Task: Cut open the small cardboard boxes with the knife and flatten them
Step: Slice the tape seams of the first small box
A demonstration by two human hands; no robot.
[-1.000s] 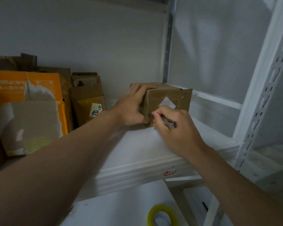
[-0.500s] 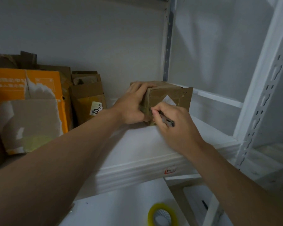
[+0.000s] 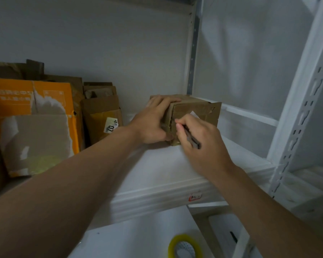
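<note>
A small brown cardboard box (image 3: 199, 110) with a white label scrap stands on the white shelf (image 3: 157, 170). My left hand (image 3: 153, 121) grips the box's left side, fingers over its top edge. My right hand (image 3: 199, 140) is closed around a dark knife (image 3: 192, 139) held like a pen, its tip pressed against the near face at the left corner edge. The blade itself is hidden by my fingers.
Flattened cardboard leans against the wall at the left: a large orange piece (image 3: 32, 123) and brown boxes (image 3: 101, 118) with a "70" sticker. A yellow tape roll (image 3: 185, 246) lies below. White perforated uprights (image 3: 306, 108) frame the right side.
My right hand with the knife has moved up the box's near-left edge. My left hand keeps its hold on the box.
</note>
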